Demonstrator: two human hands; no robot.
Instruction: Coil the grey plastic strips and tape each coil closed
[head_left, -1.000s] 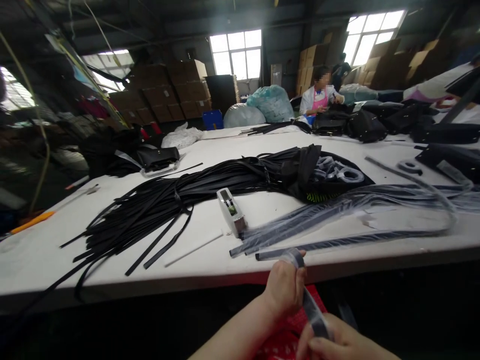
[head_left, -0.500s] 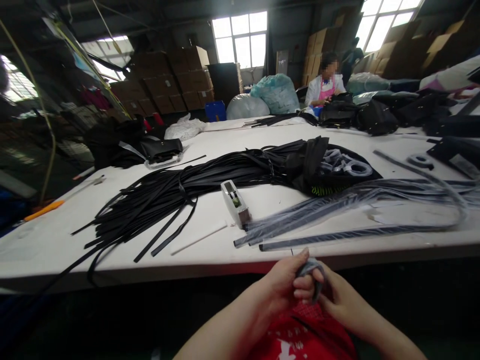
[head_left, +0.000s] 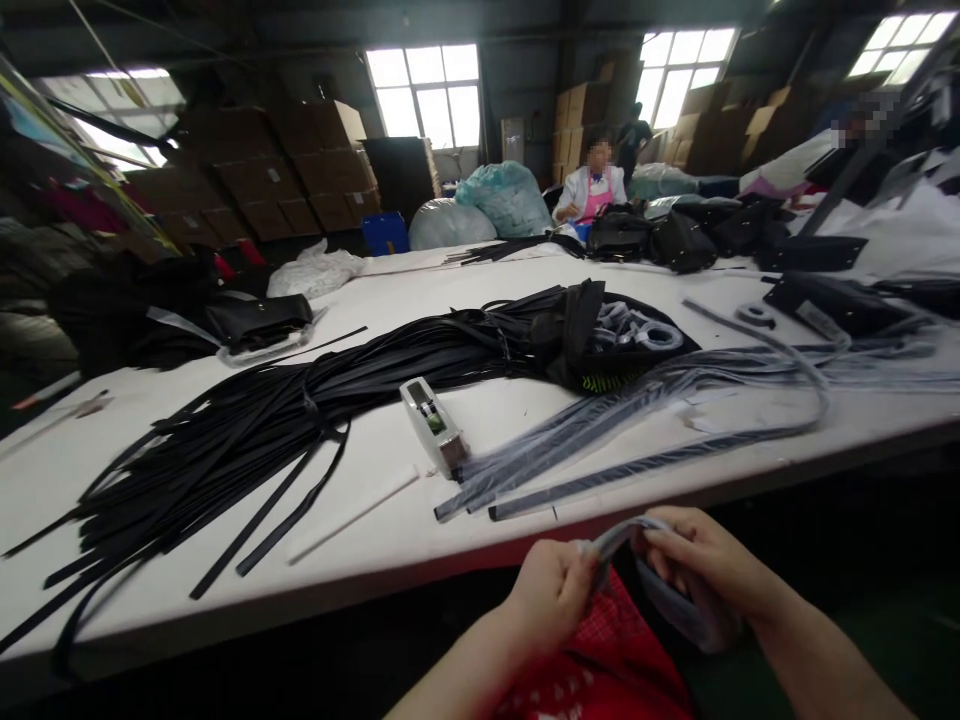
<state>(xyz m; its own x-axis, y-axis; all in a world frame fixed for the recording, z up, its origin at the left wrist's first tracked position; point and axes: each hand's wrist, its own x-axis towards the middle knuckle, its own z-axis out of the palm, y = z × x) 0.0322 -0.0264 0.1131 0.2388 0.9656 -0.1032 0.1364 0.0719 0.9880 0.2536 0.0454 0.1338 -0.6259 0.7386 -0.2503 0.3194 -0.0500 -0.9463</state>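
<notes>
A grey, plastic-wrapped strap (head_left: pixel 679 612) is stretched between my hands in front of the table edge. My left hand (head_left: pixel 551 592) grips one end in its closed fingers. My right hand (head_left: pixel 697 560) is closed round the strap farther along, and a loop of it hangs below, partly hidden by the fingers. On the table just beyond lie several long plastic-wrapped straps (head_left: pixel 592 484). A white tape dispenser (head_left: pixel 433 424) stands beside their ends. Behind it spreads a large bundle of black straps (head_left: pixel 247 430).
A black bag (head_left: pixel 574 335) holds several coiled grey rolls (head_left: pixel 660 336). Another roll (head_left: pixel 754 316) lies to its right. The white table (head_left: pixel 360 600) also bears black bags (head_left: pixel 682 243) near a seated co-worker (head_left: pixel 592 195). Cardboard boxes (head_left: pixel 330 160) are stacked behind.
My hands have moved apart, drawing out a length of the strap between them; the right hand went right with the hanging loop. The view has turned to the right.
</notes>
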